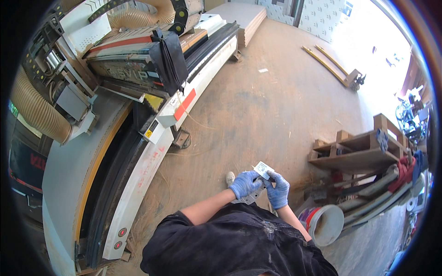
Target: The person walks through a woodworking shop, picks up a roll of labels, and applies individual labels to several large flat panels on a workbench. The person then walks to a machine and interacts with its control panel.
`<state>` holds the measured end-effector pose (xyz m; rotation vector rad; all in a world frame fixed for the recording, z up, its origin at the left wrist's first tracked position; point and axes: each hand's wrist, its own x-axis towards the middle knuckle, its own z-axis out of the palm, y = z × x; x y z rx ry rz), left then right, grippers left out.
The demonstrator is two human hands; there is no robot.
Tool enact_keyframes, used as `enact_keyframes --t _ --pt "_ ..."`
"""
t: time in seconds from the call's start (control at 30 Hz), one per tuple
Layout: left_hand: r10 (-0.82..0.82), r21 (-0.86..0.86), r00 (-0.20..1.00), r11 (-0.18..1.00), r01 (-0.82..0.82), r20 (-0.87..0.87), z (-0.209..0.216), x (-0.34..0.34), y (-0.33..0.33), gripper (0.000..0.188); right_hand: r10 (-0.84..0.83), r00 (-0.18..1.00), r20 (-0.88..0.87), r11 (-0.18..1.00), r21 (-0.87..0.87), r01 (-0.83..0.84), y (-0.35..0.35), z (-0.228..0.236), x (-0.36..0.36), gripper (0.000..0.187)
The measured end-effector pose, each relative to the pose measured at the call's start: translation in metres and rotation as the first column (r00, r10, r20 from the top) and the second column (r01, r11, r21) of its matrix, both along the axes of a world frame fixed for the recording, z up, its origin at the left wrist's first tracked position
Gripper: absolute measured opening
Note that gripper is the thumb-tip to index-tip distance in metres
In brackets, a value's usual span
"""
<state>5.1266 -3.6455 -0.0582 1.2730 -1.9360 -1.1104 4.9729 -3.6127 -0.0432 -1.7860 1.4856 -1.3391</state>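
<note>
Both my hands wear blue gloves and meet in front of my chest, above a dusty floor. My left hand (244, 183) and my right hand (278, 189) together grip a small white printed label (263, 169), which sticks up between the fingertips. Below the label, partly hidden by my hands, a pale sheet (251, 198) is also held. My dark shirt fills the lower middle of the view.
A large woodworking machine (138, 115) with white rails and ribbed dust hoses (34, 108) runs along the left. A wooden pallet (357, 152) with scrap lies at right, next to a white bucket (324, 224). Stacked boards (244, 18) lie far back.
</note>
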Motion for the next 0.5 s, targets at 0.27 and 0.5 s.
enact_keyframes --t 0.27,0.5 --pt "-0.097 -0.085 0.993 0.991 0.103 0.07 0.023 0.023 -0.119 0.027 0.024 1.0 -0.015 0.997 -0.071 -0.025 -0.112 0.013 0.016 0.027" --pt "-0.033 0.069 0.991 0.997 0.024 0.132 0.026 0.06 -0.159 0.027 0.067 0.997 0.025 0.997 -0.042 -0.066 -0.163 0.014 0.057 0.026"
